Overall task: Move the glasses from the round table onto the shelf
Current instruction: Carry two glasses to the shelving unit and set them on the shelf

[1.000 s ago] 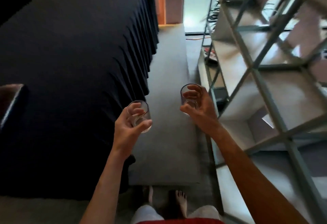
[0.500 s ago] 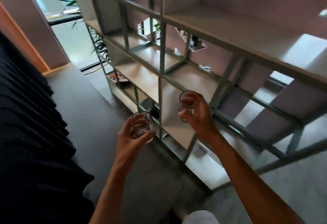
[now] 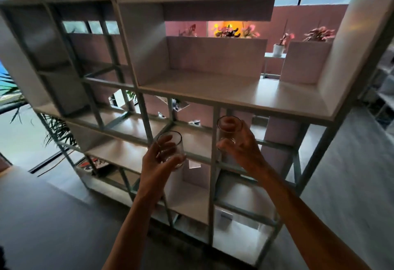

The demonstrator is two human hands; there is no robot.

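Note:
I hold one clear glass in each hand in front of a tall open shelf unit (image 3: 232,107). My left hand (image 3: 158,168) grips the left glass (image 3: 171,149) from the side, fingers curled round it. My right hand (image 3: 242,149) grips the right glass (image 3: 229,126), which is a little higher, just below the front edge of the wide white shelf board (image 3: 213,87). Both glasses are upright and look empty. The round table is out of view.
The shelf unit has a grey metal frame with white boards and several open compartments. Small objects lie on the lower shelves (image 3: 93,163). Potted plants (image 3: 281,43) stand behind the unit. A leafy plant (image 3: 55,129) is at left. Grey floor spreads below.
The view has swung from the dark draped table and floor up to face the shelf. Both hands, still holding the glasses, have risen toward the shelf front.

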